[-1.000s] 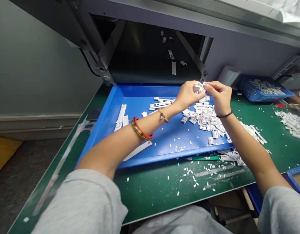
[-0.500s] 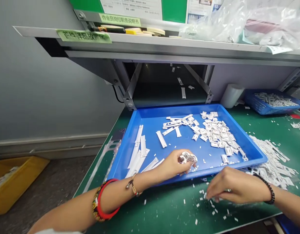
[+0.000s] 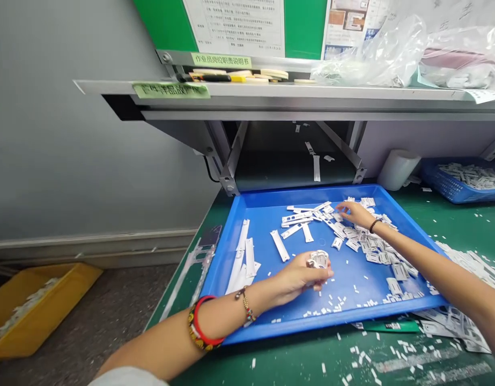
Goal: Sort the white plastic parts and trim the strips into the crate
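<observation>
A blue tray point(image 3: 263, 328) lies on the green bench, strewn with small white plastic parts point(image 3: 371, 241) and longer white strips point(image 3: 245, 257). My left hand point(image 3: 301, 276) hovers over the tray's front half, fingers closed round a small bunch of white parts point(image 3: 318, 259). My right hand point(image 3: 354, 213) reaches to the far side of the tray, fingertips down on the pile of white parts there; whether it grips one is hidden. A black bead bracelet sits on the right wrist, red and beaded bands on the left.
A dark chute point(image 3: 295, 155) opens behind the tray under a metal shelf point(image 3: 271, 91). A white roll point(image 3: 397, 169) and a blue basket point(image 3: 456, 185) of parts stand at the right. More white parts point(image 3: 456, 252) litter the bench. A yellow bin point(image 3: 34, 311) sits on the floor, left.
My right hand has left the bench in front of the tray and reached to the pile at the tray's far side. My left hand stayed over the tray front with its parts.
</observation>
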A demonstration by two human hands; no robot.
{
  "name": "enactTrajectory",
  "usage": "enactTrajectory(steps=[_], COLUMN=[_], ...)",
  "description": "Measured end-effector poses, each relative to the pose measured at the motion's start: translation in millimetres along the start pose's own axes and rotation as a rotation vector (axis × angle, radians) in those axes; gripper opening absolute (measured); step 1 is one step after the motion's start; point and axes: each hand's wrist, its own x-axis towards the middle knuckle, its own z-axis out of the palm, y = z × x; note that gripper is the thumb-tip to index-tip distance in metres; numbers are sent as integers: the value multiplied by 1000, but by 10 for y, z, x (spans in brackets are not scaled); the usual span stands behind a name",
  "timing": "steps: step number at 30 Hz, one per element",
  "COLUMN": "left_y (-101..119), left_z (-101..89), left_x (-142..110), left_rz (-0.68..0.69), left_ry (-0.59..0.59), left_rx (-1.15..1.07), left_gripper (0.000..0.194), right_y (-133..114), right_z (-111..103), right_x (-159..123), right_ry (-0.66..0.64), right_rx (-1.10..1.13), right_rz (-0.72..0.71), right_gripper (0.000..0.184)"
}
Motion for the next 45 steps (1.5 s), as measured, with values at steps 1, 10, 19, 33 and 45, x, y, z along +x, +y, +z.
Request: enactTrajectory(steps=[1, 10, 19, 33, 45], left_y=[-30, -63, -114, 10, -35], left_z=[-23, -142, -265, -95, -4], left_x=[33, 215, 400, 149, 6], left_rz=[-5, -25, 146, 337, 296], left_ry=[20, 114, 171, 111, -33], left_rx=[11, 117, 169, 446, 558], left_gripper=[44, 44, 29, 15, 11], right_y=[55, 2, -174, -1060, -1151], right_z=[92, 249, 3, -163, -214], right_x=[37, -77, -186, -854, -1084], right_ry=[-35, -29, -8, 103, 141], right_rx=[-25, -173, -73, 330, 330], right_rz=[-18, -47, -25, -452, -541], right_gripper=[22, 21, 9, 9, 17])
